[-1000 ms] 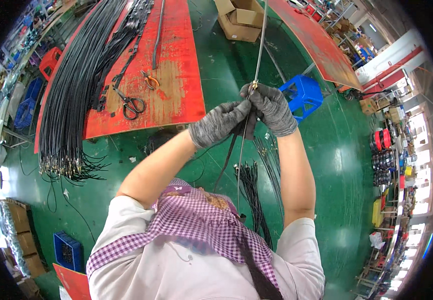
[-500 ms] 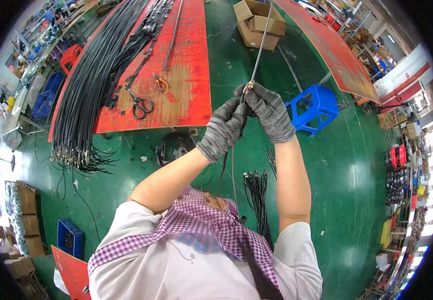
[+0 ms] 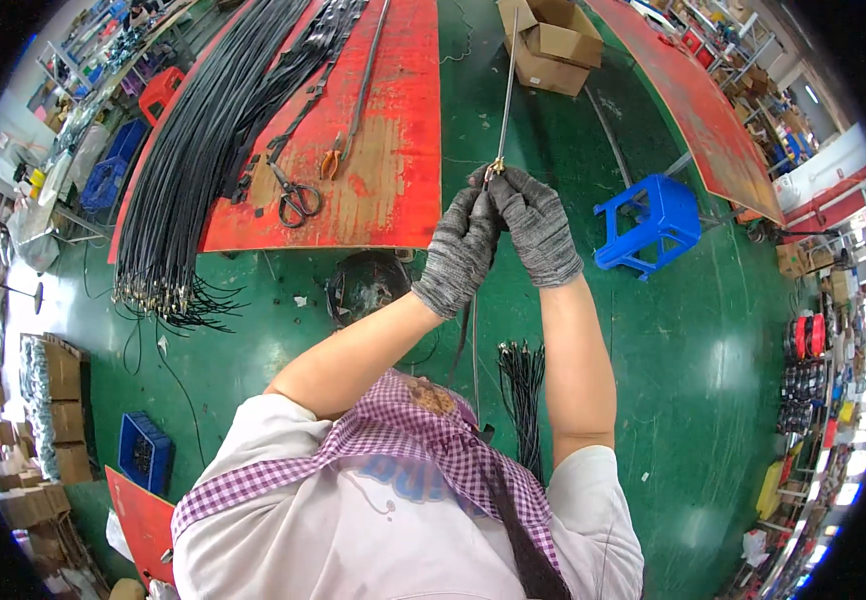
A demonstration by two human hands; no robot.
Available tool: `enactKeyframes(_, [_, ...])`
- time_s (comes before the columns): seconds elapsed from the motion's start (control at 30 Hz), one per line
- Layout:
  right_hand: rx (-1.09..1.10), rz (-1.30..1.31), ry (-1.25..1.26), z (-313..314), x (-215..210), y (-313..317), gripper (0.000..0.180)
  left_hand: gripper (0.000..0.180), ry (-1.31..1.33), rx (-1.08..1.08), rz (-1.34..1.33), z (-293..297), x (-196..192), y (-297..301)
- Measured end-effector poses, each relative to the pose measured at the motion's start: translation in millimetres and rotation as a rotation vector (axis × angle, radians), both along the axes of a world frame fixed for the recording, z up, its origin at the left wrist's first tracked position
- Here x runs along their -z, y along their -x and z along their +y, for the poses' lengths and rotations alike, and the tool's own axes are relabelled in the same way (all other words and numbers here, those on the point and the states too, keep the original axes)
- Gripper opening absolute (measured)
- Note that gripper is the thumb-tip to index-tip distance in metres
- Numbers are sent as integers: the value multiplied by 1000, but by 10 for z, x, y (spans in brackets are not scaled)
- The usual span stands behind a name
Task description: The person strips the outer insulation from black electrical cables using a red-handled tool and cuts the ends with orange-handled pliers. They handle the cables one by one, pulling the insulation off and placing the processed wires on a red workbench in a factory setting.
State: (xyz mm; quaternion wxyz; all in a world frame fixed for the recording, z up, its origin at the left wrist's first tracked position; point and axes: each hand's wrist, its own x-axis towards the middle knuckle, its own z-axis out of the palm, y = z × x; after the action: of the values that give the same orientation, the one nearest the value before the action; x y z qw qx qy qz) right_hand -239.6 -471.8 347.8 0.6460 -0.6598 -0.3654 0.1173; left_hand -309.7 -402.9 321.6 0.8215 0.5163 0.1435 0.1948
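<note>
Holding gold-coloured fitting (image 3: 497, 168), left grip (image 3: 460, 245) touching right grip (image 3: 539, 230).

Brass-coloured piece (image 3: 496, 168) too small for detail, tabletop cables (image 3: 198, 150) partly offscreen

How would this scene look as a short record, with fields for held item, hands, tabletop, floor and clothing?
Held item: slim silvery rod with a brass-coloured fitting at the fingertips
Hands: left hand and right hand, both in grey gloves, closed together on the rod; exact finger placement partly hidden
Tabletop: red table bearing black cables, black scissors and orange-handled pliers
Floor: green floor with a blue stool, an open cardboard box and a blue crate
Clothing: white shirt, purple checked apron
</note>
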Motion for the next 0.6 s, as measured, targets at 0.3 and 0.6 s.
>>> enactKeyframes(0.3, [115, 31, 284, 720, 397, -198, 25, 17, 326, 111, -47, 826, 865, -354])
enactKeyframes(0.6, [-308, 720, 334, 2423, 1599, -147, 36, 20, 338, -120, 422, 2429, 1683, 407])
